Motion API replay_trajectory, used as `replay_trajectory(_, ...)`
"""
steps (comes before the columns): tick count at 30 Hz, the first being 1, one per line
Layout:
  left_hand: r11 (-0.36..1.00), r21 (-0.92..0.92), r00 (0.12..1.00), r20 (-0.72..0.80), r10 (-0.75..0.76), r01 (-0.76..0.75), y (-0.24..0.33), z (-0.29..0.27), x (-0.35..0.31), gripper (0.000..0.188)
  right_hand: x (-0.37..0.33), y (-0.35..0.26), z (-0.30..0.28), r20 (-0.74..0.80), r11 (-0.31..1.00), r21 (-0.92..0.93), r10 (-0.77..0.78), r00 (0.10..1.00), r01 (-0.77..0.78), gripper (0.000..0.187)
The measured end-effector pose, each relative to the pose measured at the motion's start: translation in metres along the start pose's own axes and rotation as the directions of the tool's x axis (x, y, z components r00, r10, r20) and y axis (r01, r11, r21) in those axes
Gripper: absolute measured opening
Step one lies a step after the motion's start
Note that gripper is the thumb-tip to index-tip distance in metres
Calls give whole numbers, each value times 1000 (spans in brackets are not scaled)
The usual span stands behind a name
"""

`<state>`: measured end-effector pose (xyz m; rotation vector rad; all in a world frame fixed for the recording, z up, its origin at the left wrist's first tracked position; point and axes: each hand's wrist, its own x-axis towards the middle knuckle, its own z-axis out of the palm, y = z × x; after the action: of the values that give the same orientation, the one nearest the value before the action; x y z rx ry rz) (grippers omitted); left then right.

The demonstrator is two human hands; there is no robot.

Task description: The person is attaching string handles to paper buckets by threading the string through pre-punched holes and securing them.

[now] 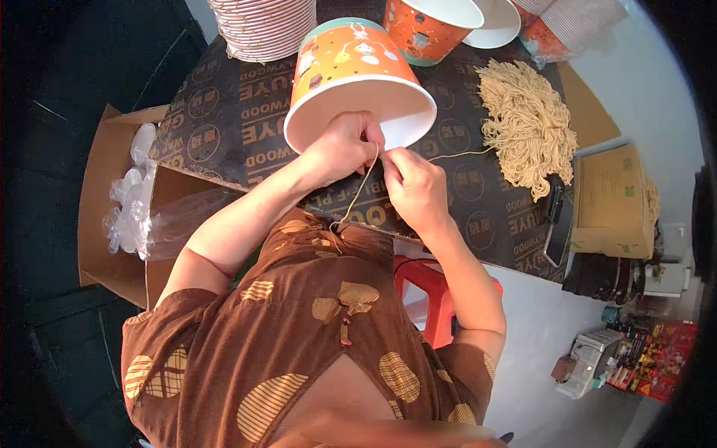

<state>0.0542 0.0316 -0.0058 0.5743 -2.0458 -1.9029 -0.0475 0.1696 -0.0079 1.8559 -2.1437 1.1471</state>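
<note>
An orange paper bucket with a white rim lies tilted, its mouth facing me. At the near edge of that rim, my left hand is closed, thumb and fingers pinching a thin beige cord. Close beside it, my right hand is also closed in a pinch on the cord, its fingertips near the rim. One end of the cord dangles over the table edge toward my lap; the other runs right to a heap of beige cord. Whether the cord passes through the bucket's wall is hidden by my fingers.
The dark printed board table has a stack of buckets, another orange bucket and bagged cups at the back. A phone-like device lies near the right edge. A cardboard box with clear plastic stands left; a red stool stands below.
</note>
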Motion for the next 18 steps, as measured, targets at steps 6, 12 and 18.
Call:
replay_trajectory(6, 998, 48, 999, 19, 29, -30, 2, -3, -2, 3, 7, -3, 1, -156, 996, 66, 72, 985, -62, 11)
replay_trajectory(12, 969, 190, 987, 0, 159, -156, -2, -2, -5, 5, 9, 2, 15, -110, 971, 152, 201, 973, -183, 15)
replay_trajectory(18, 908, 333, 956, -57, 288, -254, 1, 7, -8, 8, 7, 5, 17, -111, 971, 142, 210, 971, -193, 17)
